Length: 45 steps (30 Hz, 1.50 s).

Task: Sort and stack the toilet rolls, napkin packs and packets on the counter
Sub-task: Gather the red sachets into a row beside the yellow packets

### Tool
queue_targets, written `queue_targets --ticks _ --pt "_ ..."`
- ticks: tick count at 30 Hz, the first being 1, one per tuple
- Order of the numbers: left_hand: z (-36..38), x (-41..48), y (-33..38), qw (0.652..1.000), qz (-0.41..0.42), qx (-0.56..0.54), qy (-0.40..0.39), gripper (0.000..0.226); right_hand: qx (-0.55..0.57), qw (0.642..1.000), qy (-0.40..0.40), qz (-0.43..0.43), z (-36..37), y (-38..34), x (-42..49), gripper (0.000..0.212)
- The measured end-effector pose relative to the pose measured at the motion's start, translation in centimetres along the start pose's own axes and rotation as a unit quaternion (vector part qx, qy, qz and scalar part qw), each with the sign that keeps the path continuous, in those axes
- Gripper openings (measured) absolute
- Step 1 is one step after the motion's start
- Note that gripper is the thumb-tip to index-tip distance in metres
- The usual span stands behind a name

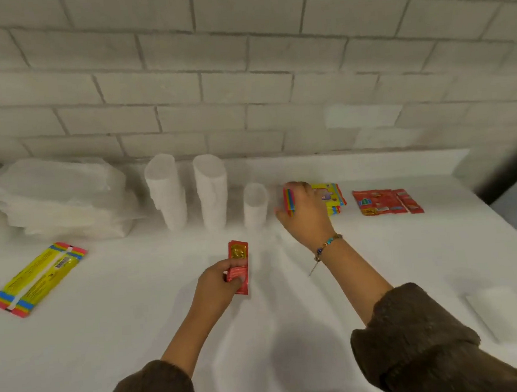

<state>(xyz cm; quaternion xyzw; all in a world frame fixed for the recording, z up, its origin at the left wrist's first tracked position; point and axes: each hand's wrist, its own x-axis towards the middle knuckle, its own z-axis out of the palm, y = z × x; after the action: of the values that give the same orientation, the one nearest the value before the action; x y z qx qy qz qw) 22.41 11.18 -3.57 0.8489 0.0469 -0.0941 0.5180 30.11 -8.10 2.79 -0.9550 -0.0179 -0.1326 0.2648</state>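
White counter: three roll columns; left hand grips red packet, right hand grips striped packet.

We looked through one wide-angle head camera, facing forward and steeply down, close over the white table toward the brick wall.

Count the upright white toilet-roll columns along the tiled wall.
3, in a row: a leaning left column, a taller middle column, a short right column. None looks hidden.
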Motion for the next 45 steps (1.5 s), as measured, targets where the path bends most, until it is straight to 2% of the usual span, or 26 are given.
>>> queue_targets --ticks 5,10,13,21,27,33,38,45 --pt "8.8 1.0 4.9 0.992 0.076 0.024 -0.095 0.029 -0.024 0.992 0.002 0.125 -5.9 10.0 -5.4 0.048" --pt "18.6 1.7 11.0 0.978 0.101 0.065 -0.17 0.039 -0.033 0.981 0.027 0.19 -12.5 19.4 -8.3 0.043" --pt "24.3 2.6 14.6 0.974 0.109 0.073 -0.186 0.036 -0.037 0.976 0.025 0.211 -15.3 24.6 -9.4 0.04" --pt "40.0 7.3 23.0 0.961 0.165 0.138 -0.173 0.038 -0.022 0.972 -0.014 0.233 -20.1 37.7 -9.5 0.037" --pt "46.7 13.0 24.7 0.945 0.196 0.236 -0.112 0.045 0.0 0.975 -0.038 0.218 -21.2 42.7 -8.6 0.034" --pt "50.2 17.3 24.8 0.926 0.191 0.32 -0.058 0.048 0.024 0.981 -0.043 0.19 -21.6 45.8 -7.8 0.033" --pt "52.0 18.9 23.8 0.9 0.11 0.414 -0.076 0.056 0.029 0.982 -0.062 0.179 -21.6 47.4 -7.5 0.033" --pt "52.8 19.7 23.5 0.901 0.124 0.413 -0.053 0.056 0.033 0.981 -0.076 0.178 -21.3 47.9 -7.4 0.033"
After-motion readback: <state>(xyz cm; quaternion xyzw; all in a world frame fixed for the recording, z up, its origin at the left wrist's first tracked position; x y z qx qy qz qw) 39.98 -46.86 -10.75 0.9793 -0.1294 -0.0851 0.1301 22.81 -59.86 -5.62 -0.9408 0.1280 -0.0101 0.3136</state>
